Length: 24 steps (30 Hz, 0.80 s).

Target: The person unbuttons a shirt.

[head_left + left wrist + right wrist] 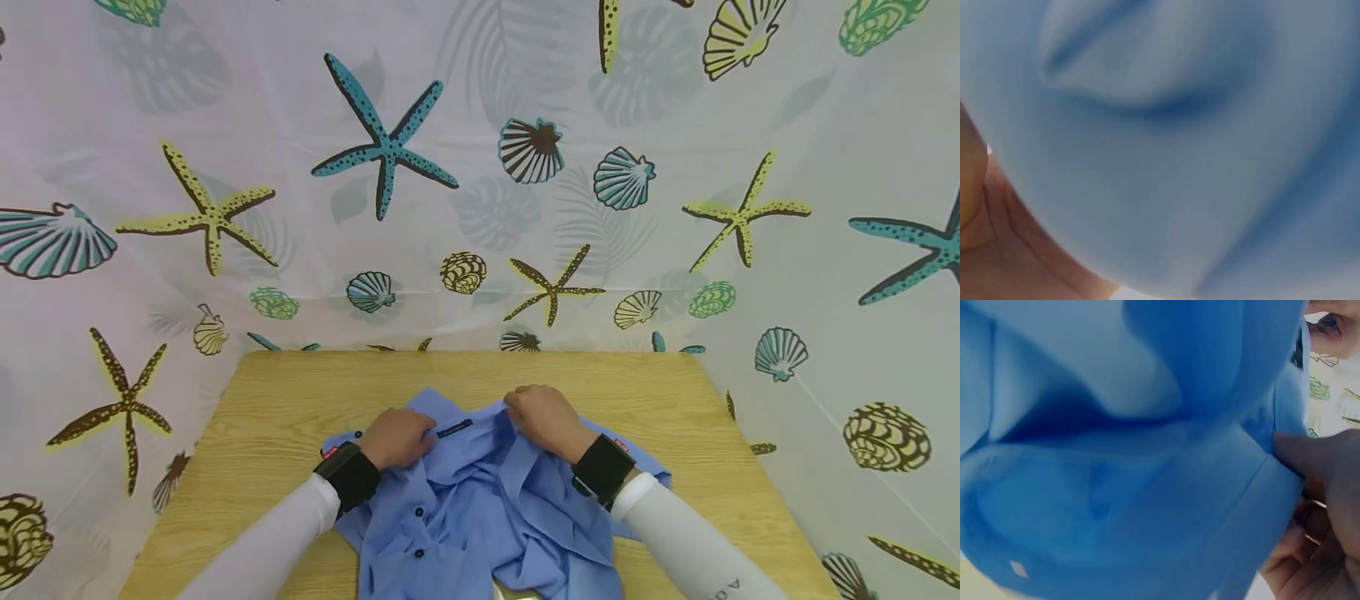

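A blue button-up shirt (468, 500) lies rumpled on the table, its dark buttons showing at the left. My left hand (396, 437) grips the collar area beside a small dark label. Further right along the same edge, my right hand (546, 419) holds the cloth slightly raised. In the right wrist view, the thumb and curled fingers (1304, 456) pinch the shirt's edge (1254, 469). Blurred blue cloth (1160, 187) fills most of the left wrist view, hiding the left fingertips; only part of the palm (1016, 250) shows there.
The shirt rests on a light wooden table (300, 392). A white curtain (465, 208) printed with starfish and shells hangs behind the table and along both sides. Something pale (517, 593) shows under the shirt at the front edge of view.
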Available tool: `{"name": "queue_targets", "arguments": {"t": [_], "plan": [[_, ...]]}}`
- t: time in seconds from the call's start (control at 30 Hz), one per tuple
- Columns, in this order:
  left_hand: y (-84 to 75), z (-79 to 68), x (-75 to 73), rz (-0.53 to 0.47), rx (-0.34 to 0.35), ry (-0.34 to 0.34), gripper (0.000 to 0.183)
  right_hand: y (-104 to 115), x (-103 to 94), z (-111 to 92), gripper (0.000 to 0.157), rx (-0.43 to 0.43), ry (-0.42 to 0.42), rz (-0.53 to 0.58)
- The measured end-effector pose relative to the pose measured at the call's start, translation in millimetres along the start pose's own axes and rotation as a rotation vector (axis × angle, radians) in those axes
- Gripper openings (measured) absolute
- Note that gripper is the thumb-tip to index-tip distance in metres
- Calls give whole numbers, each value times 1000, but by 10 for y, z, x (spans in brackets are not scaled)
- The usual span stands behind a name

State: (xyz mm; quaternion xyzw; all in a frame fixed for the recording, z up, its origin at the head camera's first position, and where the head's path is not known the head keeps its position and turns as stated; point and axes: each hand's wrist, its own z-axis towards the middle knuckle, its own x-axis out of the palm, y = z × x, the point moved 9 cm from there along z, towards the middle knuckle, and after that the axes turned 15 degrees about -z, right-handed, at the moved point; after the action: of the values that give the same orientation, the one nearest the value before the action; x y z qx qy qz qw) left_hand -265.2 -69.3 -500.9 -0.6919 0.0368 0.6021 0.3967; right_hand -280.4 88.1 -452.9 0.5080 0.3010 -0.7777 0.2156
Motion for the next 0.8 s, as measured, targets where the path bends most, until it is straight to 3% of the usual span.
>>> {"name": "queue_targets", "arguments": {"t": [0.13,0.27,0.37,0.47,0.53,0.67,0.73,0.8], "plan": [[-120,-61,-276,213,10,-153,10,-122,-70,-39,43,68,1,69],[-148,-115,-443,247,-3,-210,23,-164,-196,-78,35,38,-45,186],[-134,-145,-454,135,17,-160,23,-172,-285,-126,24,-40,-84,268],[-180,-183,-438,13,88,-90,17,-220,-328,-179,21,-86,-84,323],[-224,-215,-431,-67,128,-44,18,-276,-314,-212,22,-80,-45,346],[-281,-276,-413,-212,121,72,30,-296,-282,-277,29,-98,78,392],[-304,-308,-420,-240,111,123,37,-265,-276,-307,30,-129,121,393],[-338,-335,-478,-219,116,132,39,-233,-288,-329,27,-160,134,386]]}}
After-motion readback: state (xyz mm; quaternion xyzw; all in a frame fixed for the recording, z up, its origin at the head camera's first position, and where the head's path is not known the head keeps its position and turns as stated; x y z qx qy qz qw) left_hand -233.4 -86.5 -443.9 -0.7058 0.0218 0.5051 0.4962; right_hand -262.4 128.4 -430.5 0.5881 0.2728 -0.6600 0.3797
